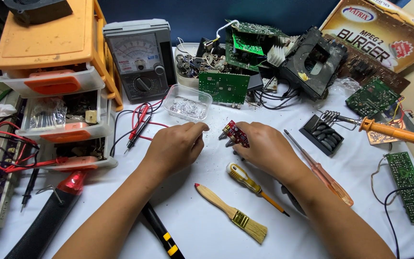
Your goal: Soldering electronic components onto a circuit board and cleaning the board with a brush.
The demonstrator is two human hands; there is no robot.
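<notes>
A small red circuit board (235,133) with silver pins is pinched in the fingers of my right hand (264,148) near the middle of the white table. My left hand (176,146) rests just left of it, fingers curled and pinched together near the board; anything tiny between them is too small to tell. A yellow-and-white handled screwdriver (247,181) lies just below the right hand. Beside it lies a wooden-handled brush (228,212). A clear plastic tub (188,102) of small clear parts stands just beyond the left hand.
An analog multimeter (140,60) with red and black probes (137,125) stands at the back left, by orange-and-white drawers (58,86). Piled green boards (224,86) fill the back. An orange soldering iron (394,133), a red screwdriver (322,170), a black stand (321,135) and another green board (407,187) sit right.
</notes>
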